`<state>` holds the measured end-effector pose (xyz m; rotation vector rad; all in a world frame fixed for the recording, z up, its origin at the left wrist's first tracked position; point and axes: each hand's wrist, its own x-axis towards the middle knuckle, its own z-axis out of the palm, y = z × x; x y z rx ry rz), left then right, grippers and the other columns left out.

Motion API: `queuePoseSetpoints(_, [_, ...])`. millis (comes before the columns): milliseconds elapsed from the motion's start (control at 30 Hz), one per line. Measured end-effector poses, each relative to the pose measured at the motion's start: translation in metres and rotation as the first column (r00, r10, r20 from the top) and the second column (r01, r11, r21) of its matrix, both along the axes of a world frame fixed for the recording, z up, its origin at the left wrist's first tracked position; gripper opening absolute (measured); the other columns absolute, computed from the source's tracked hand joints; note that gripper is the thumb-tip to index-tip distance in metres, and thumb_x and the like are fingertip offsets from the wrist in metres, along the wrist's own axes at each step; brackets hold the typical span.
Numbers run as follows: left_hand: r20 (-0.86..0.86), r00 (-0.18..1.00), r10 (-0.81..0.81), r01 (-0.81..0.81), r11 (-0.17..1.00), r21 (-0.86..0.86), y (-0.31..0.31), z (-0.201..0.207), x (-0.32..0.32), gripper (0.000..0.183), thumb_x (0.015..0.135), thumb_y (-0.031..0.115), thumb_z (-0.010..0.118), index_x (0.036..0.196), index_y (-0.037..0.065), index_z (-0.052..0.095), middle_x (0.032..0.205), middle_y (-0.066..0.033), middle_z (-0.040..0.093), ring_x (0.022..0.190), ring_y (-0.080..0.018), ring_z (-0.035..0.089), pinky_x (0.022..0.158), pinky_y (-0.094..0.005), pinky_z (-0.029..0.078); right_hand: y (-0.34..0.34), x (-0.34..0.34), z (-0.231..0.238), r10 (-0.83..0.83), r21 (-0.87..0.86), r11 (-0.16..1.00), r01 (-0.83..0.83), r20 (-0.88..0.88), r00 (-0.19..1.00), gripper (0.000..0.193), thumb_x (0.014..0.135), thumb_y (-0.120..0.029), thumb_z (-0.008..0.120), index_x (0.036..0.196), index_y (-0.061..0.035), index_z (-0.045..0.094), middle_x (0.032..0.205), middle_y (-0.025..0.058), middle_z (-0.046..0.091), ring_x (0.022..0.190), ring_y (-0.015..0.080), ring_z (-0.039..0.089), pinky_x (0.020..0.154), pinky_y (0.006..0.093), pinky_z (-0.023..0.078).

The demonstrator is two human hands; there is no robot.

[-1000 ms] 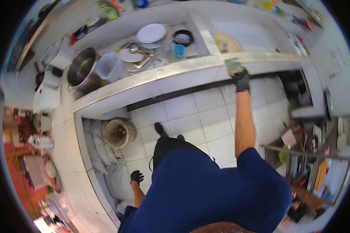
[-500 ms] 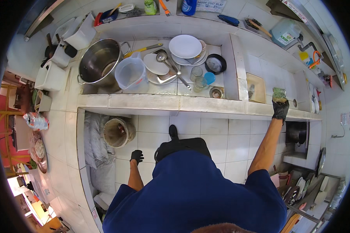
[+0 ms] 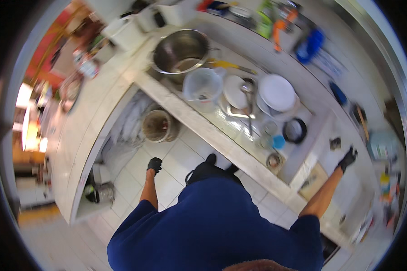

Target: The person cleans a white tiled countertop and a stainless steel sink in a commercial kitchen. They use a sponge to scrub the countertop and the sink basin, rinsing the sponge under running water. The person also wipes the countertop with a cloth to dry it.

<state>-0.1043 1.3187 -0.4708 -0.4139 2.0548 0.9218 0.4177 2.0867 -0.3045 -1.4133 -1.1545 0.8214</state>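
My right hand (image 3: 348, 159), in a black glove, reaches over the right-hand sink with its fingers apart and nothing seen in them. Just left of it, apart from the fingers, is a small dark greyish-green scouring pad (image 3: 335, 143), blurred, against the pale sink; whether it rests there or is in the air, I cannot tell. Below the forearm, a beige basin (image 3: 320, 175) sits at the sink's left end. My left hand (image 3: 154, 165), also in a black glove, hangs above the floor near a dirty white bucket (image 3: 157, 126). Its fingers are loosely bent, holding nothing visible.
The left sink holds a big steel pot (image 3: 181, 52), a clear plastic jug (image 3: 202, 86), white plates (image 3: 276, 92), a ladle (image 3: 247, 88), glasses, a blue cup (image 3: 278, 142) and a black bowl (image 3: 295, 130). A tiled ledge (image 3: 217, 135) runs along its front. Bottles line the back shelf.
My view has swung round, so the sinks now slant down to the right. My right hand has let go of the green scouring pad and reaches further over the sink.
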Motion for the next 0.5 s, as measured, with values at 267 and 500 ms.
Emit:
queuePoseSetpoints(267, [0.042,0.994,0.098,-0.098,0.995,-0.003,0.01,0.027,0.034,0.02,0.078,0.026,0.054,0.093,0.012,0.057,0.079,-0.0046,0.058,0.062,-0.0193,0.057,0.049,-0.0309,0.042,-0.074,-0.214,0.077,0.509,0.214,0.383,-0.899,-0.861,0.012,0.052,0.092,-0.035,0.021,0.134,-0.0041,0.021,0.139,0.0176,0.02,0.128,0.0301,0.02,0.104,0.0468,0.018])
queuePoseSetpoints(500, [-0.644,0.765,-0.021,0.424,0.769,0.478,0.253,0.226,-0.124,0.029,0.089,0.02,0.046,0.11,0.0,0.052,0.097,-0.004,0.058,0.08,-0.0103,0.054,0.069,-0.0227,0.044,-0.095,-0.353,0.062,0.325,0.332,0.351,-0.876,-0.92,-0.219,0.056,0.089,-0.041,0.026,0.131,-0.0034,0.026,0.135,0.0172,0.028,0.125,0.0357,0.024,0.101,0.0535,0.018])
